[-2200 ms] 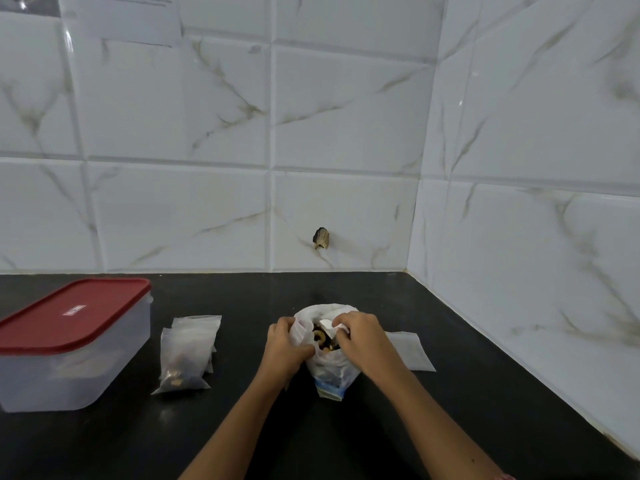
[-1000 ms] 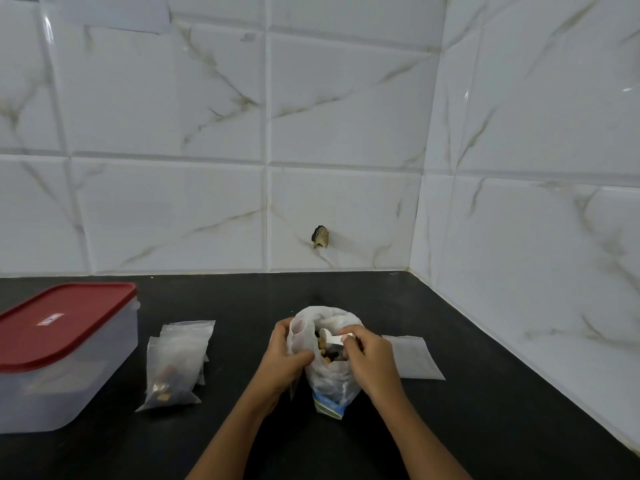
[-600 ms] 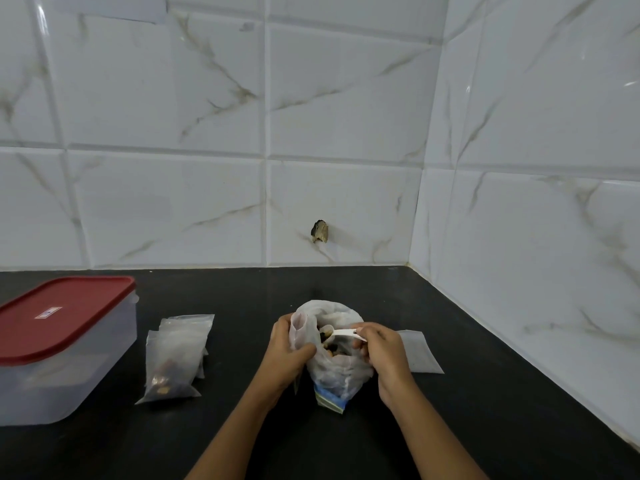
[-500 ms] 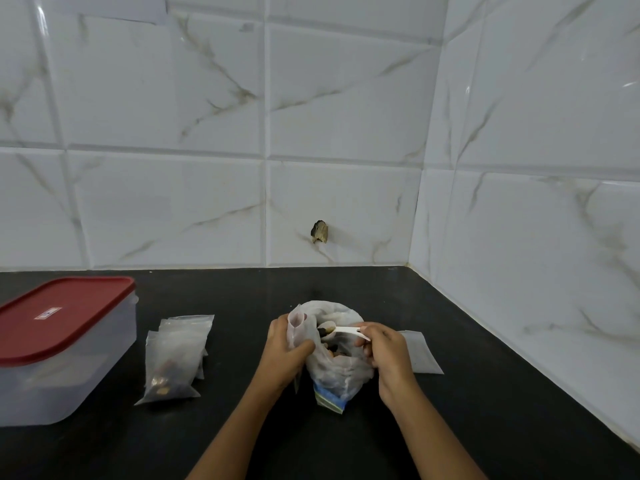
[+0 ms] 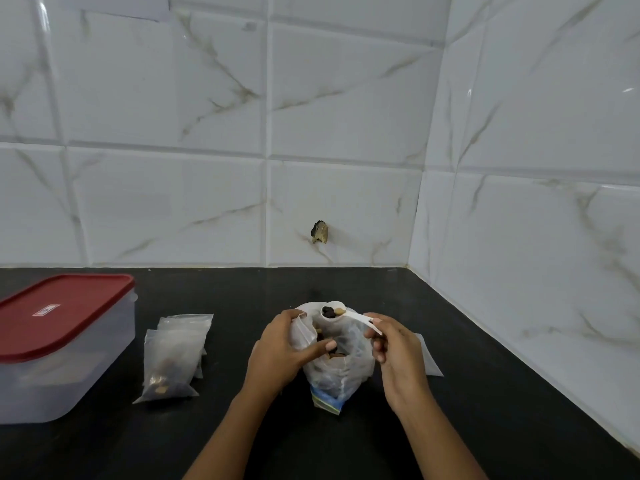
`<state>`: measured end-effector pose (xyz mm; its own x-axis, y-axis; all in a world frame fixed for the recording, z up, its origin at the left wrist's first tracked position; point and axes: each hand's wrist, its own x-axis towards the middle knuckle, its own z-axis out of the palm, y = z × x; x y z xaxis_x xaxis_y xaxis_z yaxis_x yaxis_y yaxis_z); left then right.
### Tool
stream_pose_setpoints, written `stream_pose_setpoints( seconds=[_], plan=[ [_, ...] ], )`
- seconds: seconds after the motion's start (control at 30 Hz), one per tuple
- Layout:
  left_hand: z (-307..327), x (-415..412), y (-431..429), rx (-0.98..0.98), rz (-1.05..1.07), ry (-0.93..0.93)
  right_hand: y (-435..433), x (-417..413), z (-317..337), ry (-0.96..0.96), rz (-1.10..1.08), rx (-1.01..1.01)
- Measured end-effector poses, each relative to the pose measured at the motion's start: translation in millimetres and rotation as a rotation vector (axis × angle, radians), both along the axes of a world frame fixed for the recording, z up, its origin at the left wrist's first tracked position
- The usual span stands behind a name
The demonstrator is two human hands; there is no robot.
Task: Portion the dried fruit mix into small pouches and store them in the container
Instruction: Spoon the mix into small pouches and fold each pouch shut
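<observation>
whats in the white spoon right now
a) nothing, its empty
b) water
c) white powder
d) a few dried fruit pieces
d: the white spoon, pinched by the right hand, carries dark and tan dried fruit pieces in its bowl, just above the mouth of the open bag.
</observation>
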<state>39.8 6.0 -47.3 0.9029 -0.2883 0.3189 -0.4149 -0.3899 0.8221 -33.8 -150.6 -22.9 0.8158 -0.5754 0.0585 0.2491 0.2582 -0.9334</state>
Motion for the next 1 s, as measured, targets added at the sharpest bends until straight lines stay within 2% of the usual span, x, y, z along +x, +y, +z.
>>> stream_pose_setpoints(
  seconds=[0.13, 0.33, 0.4, 0.53, 0.67, 0.87, 0.93, 1.0],
  plan=[
    [0, -1, 1, -0.006, 0.002, -0.012, 5, -1, 4, -0.078, 0.060, -0.065],
    [4, -1, 1, -0.036, -0.046, -0.048, 15, -6, 3, -0.114, 0.148, -0.352],
    [6, -3, 3, -0.087, -0.070, -0.035, 17, -7, 2, -0.135, 0.168, -0.516],
    [9, -5, 8, -0.171, -0.113, 0.002, 18, -4, -4, -0.244, 0.079, -1.034],
    [9, -5, 9, -0.187, -0.118, 0.020, 14, -1, -7, -0.346, -0.076, -1.280],
    [9, -4, 9, -0.233, -0.085, 0.012, 11, 1, -6, -0.461, -0.226, -1.422],
    [8, -4, 9, -0.226, -0.080, 0.020, 9, 1, -8, -0.451, -0.233, -1.374],
    [8, -3, 8, -0.207, -0.053, 0.016, 8, 0, -8, -0.403, -0.218, -1.223]
  ],
)
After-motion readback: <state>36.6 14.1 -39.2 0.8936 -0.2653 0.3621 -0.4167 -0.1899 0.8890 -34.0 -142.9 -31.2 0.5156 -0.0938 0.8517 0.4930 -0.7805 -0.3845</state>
